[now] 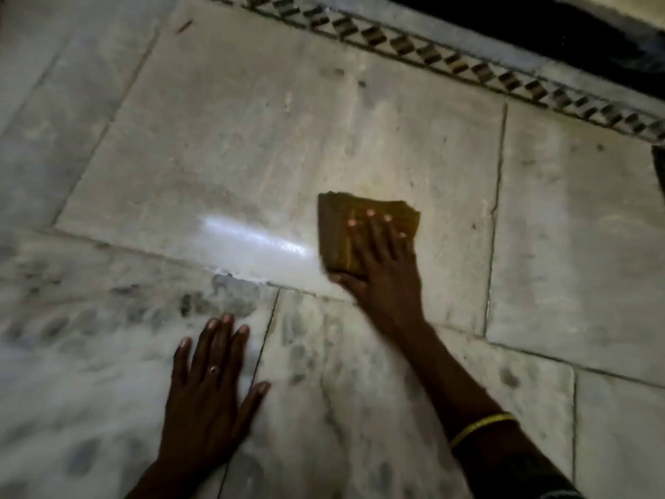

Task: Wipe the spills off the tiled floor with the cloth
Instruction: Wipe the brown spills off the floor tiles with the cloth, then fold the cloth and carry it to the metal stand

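Observation:
A folded yellow-brown cloth [336, 232] lies flat on a large pale marble floor tile [252, 145]. My right hand [381, 268] presses down on the cloth with fingers spread over it; a yellow bangle sits on that forearm. My left hand [208, 387] rests flat on the floor to the lower left, fingers apart, holding nothing, a ring on one finger. A wet, shiny streak [255, 237] shows on the tile just left of the cloth. Grey smudges [223, 300] mark the tile ahead of my left hand.
A patterned border strip [467, 63] runs diagonally across the top right, with a dark area [539, 27] beyond it. Small dark specks [340, 72] dot the far part of the large tile. A dark object [659, 167] pokes in at the right edge.

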The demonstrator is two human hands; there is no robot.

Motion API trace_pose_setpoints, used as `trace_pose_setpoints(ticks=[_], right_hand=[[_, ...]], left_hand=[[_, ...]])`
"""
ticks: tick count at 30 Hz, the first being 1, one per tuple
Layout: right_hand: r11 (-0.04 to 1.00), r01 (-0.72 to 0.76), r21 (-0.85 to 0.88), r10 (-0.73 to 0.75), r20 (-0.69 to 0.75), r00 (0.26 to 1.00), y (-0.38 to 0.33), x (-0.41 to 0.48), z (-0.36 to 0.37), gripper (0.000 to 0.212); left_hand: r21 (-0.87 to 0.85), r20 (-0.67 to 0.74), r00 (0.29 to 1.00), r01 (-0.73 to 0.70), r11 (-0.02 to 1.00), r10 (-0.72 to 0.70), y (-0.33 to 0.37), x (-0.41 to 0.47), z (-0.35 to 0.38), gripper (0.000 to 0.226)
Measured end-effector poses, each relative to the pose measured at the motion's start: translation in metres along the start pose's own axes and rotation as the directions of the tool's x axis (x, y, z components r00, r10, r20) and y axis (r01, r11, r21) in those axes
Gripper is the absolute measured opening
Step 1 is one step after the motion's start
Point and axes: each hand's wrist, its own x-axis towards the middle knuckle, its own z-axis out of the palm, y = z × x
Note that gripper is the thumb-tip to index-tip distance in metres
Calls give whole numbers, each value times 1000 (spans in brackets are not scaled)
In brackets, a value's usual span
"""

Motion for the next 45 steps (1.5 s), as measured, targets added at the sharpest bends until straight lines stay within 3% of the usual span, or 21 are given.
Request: trace_pose_setpoints(ticks=[4,6,11,14,16,17,18,19,20,21,24,26,28,29,31,33,36,38,40,42,45], right_hand=[[955,-288,-73,290,11,957,-11,-39,-8,61],[937,-343,-65,345,12,939,-41,-59,-12,59],[988,-100,-114,114,120,986,-65,-134,-30,55],[989,-140,37,131,172,976,-74,-165,-56,57],[924,-294,245,217,297,930,-90,-178,-71,64],[872,-359,334,235,359,903,-101,-184,-84,65],[822,-417,387,255,404,878,-112,-188,-99,64],[784,-462,416,268,445,855,-124,-191,-113,59],[774,-478,415,255,487,835,-134,-192,-125,55],[785,-452,424,218,494,842,-145,-196,-137,57],[839,-323,438,67,506,860,-163,-207,-159,70],[809,-354,468,71,521,851,-165,-211,-176,69],[634,-532,561,253,499,829,-165,-215,-197,63],[480,-636,604,430,470,771,-157,-211,-232,63],[98,-792,603,614,590,525,-151,-209,-251,81],[-193,-819,540,527,761,378,-146,-203,-266,95],[-352,-695,626,451,765,460,-149,-196,-313,86],[-266,-677,686,493,701,515,-155,-194,-340,93],[155,-656,739,517,505,691,-158,-194,-364,98],[502,-448,740,318,324,891,-165,-198,-380,89],[605,-290,742,192,218,957,-178,-197,-406,61]], left_hand=[[33,25,1000,-3,999,2,2,-7,0,70],[45,72,997,10,999,-14,1,-10,2,71],[44,282,952,114,993,-121,18,-5,-13,74],[-22,528,804,335,942,-274,54,-6,-49,69],[-195,690,637,621,760,-344,84,-14,-68,61],[-309,778,535,782,542,-329,100,-19,-84,58],[-378,858,433,896,231,-276,113,-26,-98,57],[-363,920,342,928,-88,-192,122,-32,-111,57],[-321,947,298,893,-315,-120,127,-35,-124,56],[-297,953,288,840,-454,-92,127,-40,-136,52],[-309,947,305,783,-539,-100,114,-48,-157,47],[-301,946,311,748,-592,-89,106,-49,-171,42],[-289,939,339,691,-663,-56,101,-54,-184,31],[-283,931,364,663,-694,-32,110,-48,-216,29],[-251,919,393,594,-764,4,116,-54,-231,31],[-223,897,437,572,-789,63,126,-56,-244,41],[-188,863,486,560,-807,136,150,-57,-291,50],[-184,829,540,513,-838,148,161,-56,-314,56],[-203,818,557,513,-834,144,167,-53,-339,49],[-243,839,529,575,-781,129,172,-51,-361,38],[-217,825,534,604,-767,187,170,-50,-395,48]])
